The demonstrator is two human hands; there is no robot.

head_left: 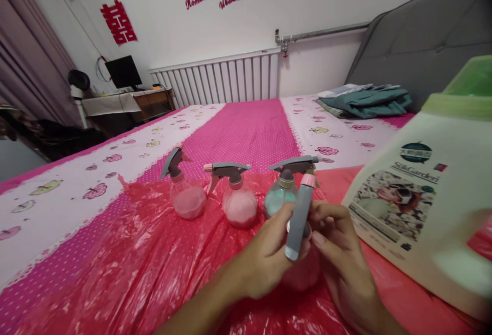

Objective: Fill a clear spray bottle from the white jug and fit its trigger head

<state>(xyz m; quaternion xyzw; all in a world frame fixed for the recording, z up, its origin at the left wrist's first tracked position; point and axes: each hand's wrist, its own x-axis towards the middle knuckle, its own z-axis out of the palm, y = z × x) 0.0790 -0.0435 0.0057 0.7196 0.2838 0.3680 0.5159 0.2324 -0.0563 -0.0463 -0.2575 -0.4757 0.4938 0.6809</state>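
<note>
My left hand [265, 253] and my right hand [338, 253] both close round a small pink spray bottle [303, 271] on the red plastic sheet [126, 253]. Its grey trigger head [300, 214] points toward me between my thumbs. The bottle's body is mostly hidden behind my fingers. Just beyond stand three more spray bottles with grey trigger heads: a pink one [186, 196] on the left, a pink one [238, 204] in the middle, and a teal one [282, 196] right behind my hands.
A big white detergent jug [423, 207] with a green cap lies at the right, close to my right hand. The bed [246, 124] has a pink and white cover; folded teal cloth [365, 101] lies near the grey headboard. A radiator and desk line the far wall.
</note>
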